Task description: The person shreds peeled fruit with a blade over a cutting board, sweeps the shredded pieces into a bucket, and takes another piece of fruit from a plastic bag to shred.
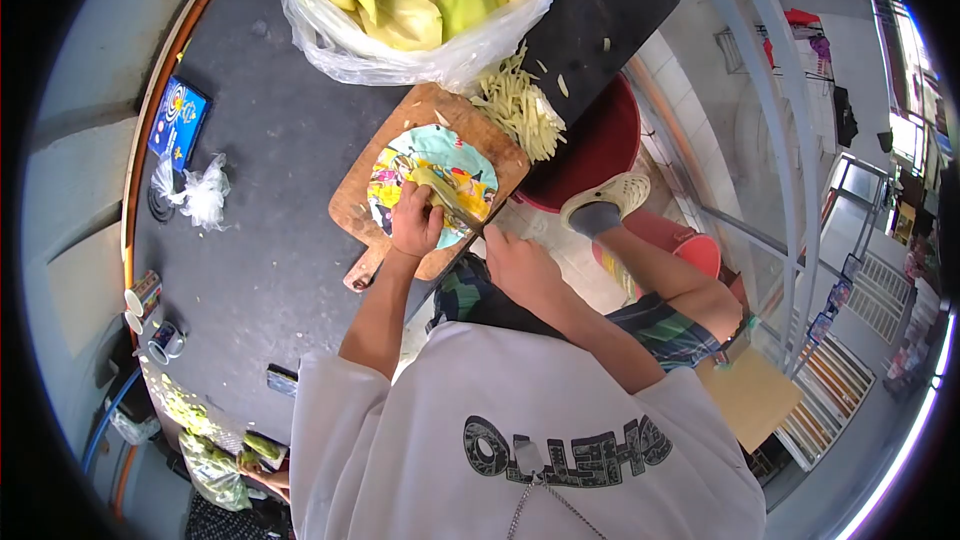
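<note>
My left hand is closed round a pale green peeled piece, pressed over a colourful patterned cloth on a wooden cutting board. In my right hand, closed round its handle, is a knife whose blade lies against the piece. A heap of thin pale strips rests at the board's upper right corner. Beyond the board stands a clear plastic bag full of peeled green pieces. The knife's handle is mostly hidden in my fingers.
A red tub stands beside the table, right of the board. On the dark table are a blue box, a crumpled plastic bag, cups and a phone. Another person's hand shows at lower left.
</note>
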The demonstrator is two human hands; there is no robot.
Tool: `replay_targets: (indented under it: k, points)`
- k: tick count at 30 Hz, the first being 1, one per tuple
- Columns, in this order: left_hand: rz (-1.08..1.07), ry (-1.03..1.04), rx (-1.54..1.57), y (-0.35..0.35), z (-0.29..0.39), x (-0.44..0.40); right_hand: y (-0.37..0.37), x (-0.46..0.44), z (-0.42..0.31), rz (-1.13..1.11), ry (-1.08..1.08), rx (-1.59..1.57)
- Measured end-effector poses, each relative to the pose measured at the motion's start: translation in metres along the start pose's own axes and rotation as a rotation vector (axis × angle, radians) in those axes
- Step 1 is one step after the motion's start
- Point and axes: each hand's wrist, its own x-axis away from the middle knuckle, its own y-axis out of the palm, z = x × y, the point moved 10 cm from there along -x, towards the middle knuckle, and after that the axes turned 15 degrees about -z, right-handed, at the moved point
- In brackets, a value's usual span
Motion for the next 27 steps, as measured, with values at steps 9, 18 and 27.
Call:
replay_targets:
  k: [9, 18, 27]
  points:
    - [0.026, -0.003, 0.023, -0.003, 0.0, 0.0, 0.018, -0.037, 0.024, 0.047, -0.004, -0.002]
    - [0.009, 0.007, 0.094, -0.003, 0.002, -0.003, -0.012, 0.005, -0.008, 0.019, -0.048, -0.001]
    - [0.012, 0.016, 0.043, 0.001, -0.003, 0.004, 0.02, -0.04, 0.011, 0.029, -0.037, -0.03]
